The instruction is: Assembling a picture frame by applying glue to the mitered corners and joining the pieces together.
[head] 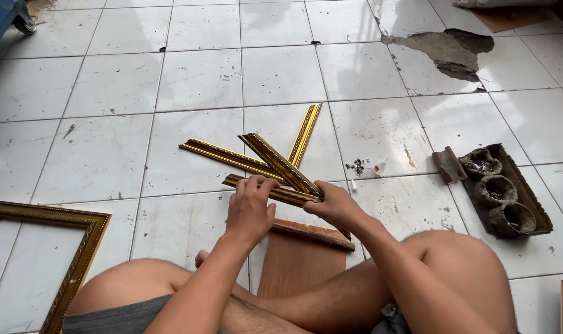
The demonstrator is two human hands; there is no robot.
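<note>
I sit cross-legged on a white tiled floor. My left hand (250, 207) and my right hand (336, 204) both grip a short gold and black frame moulding piece (280, 194) held level in front of my knees. A second moulding piece (281, 164) rests across it at an angle, near my right fingers. Two more gold strips lie on the tiles just beyond: one long strip (223, 156) pointing left, and one (306, 133) pointing away. Under my hands lies a brown wooden board (300, 260).
An assembled gold picture frame (77, 260) lies at the lower left. A dark tray (529, 198) with three dirty cups of small hardware sits at the right, a small brown block (447, 164) beside it. Small nails (357, 166) and a white tube (379, 167) lie nearby. A broken tile patch (448, 49) is far right.
</note>
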